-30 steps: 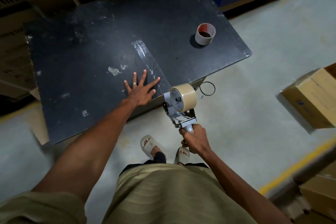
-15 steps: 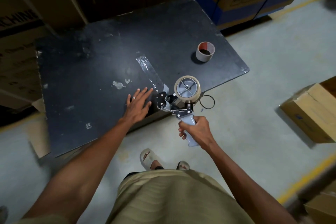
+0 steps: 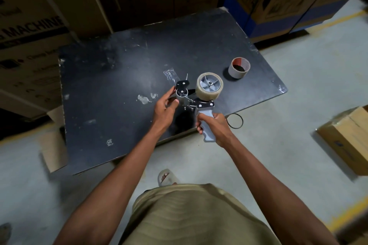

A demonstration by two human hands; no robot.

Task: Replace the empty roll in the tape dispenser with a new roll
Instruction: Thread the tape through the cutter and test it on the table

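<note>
Right hand (image 3: pixel 216 125) wraps its fingers around the grey handle of the tape dispenser (image 3: pixel 196 99), held up over the near edge of the black desk (image 3: pixel 111 109), handle pointing toward the person. New roll (image 3: pixel 209 88) of clear-tan tape sits on the dispenser's grey spoked hub, at the far right of the tool. Left hand (image 3: pixel 164 106) is at the dispenser's front end, thumb and fingertips (image 3: pixel 176 102) curled onto the small grey roller there, just under the black flap; looks like a pinch grip on that roller. Empty roll (image 3: pixel 239 67), a bare cardboard core with a red patch inside, stands on end on the far right part of the desk, well apart from both hands. A strip of clear tape (image 3: pixel 169 74) is stuck on the desk just beyond the dispenser's front end, with whitish tape scraps (image 3: pixel 144 99) left of the left hand. Thin black ring (image 3: pixel 235 121) lies on the concrete floor (image 3: pixel 298 85) just beside the right hand. Cardboard boxes (image 3: pixel 346 139) on the floor at right, larger stacked cartons (image 3: pixel 29 45) behind the desk. Sandalled foot (image 3: pixel 166 177) visible below the desk's near edge.
</note>
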